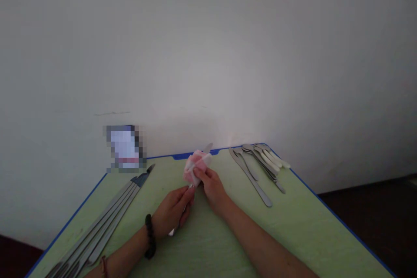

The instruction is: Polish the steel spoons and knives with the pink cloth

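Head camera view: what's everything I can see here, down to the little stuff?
Cloth: one, pink and white, in the right hand, around the held knife
Held knife: one, silver, tip showing beyond the cloth
Left cutlery: several, silver, table's left side
Long knife: one, silver, table's right side
Small utensil: one, silver, beside the long knife
Metal stack: several, silver, farther right
White-handled utensils: a few, far right corner
Blurred screen: one, pale, far left corner
Table: one, green, blue-edged, below
Wall: one, greyish white, behind
Floor: dark, right
Beaded bracelet: one, black, left wrist
Left hand: one, bare, on the knife's handle
Right hand: one, bare, gripping the cloth
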`<state>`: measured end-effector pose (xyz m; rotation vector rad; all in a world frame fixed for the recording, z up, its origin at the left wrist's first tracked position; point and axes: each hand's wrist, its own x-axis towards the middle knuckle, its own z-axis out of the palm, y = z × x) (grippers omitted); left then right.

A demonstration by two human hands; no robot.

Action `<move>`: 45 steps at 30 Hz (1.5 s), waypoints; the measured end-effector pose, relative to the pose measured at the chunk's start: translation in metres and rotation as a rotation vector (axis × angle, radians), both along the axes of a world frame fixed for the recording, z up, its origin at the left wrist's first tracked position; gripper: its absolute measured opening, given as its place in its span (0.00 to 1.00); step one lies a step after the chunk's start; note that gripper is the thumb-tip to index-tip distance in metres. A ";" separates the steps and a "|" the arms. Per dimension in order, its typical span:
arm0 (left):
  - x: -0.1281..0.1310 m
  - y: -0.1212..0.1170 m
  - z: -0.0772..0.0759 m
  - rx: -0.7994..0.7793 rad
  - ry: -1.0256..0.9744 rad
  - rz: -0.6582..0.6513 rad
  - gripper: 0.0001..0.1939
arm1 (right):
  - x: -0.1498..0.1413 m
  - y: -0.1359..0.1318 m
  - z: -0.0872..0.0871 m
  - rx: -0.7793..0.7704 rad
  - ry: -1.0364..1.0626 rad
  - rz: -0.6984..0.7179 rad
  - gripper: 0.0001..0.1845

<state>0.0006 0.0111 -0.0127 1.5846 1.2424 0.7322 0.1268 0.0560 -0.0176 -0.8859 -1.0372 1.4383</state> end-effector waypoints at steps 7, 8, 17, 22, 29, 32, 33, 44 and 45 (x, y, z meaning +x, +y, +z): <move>0.001 0.002 0.001 -0.021 0.009 0.014 0.24 | 0.001 0.006 -0.004 -0.090 0.399 0.078 0.13; 0.001 0.001 0.001 -0.033 -0.005 0.021 0.24 | 0.001 0.007 -0.003 -0.093 0.427 0.085 0.12; 0.002 0.001 -0.001 -0.060 -0.088 0.028 0.23 | 0.005 0.011 0.005 -0.215 0.759 0.049 0.06; 0.003 0.000 0.001 -0.041 -0.073 0.033 0.22 | 0.003 0.004 0.005 -0.206 0.596 0.114 0.10; 0.000 -0.001 -0.002 0.004 -0.003 0.008 0.22 | 0.005 -0.001 0.004 -0.155 0.463 0.222 0.14; 0.001 -0.001 -0.002 0.006 0.031 0.007 0.23 | 0.004 -0.002 0.006 -0.109 0.455 0.249 0.13; 0.001 -0.001 -0.001 0.015 0.050 0.009 0.23 | 0.003 -0.002 0.006 -0.099 0.452 0.258 0.12; 0.001 -0.002 0.005 -0.002 0.101 -0.033 0.25 | 0.001 -0.005 0.011 -0.146 0.424 0.265 0.04; 0.001 -0.002 0.005 -0.010 0.098 -0.010 0.26 | 0.000 -0.005 0.011 -0.137 0.423 0.252 0.04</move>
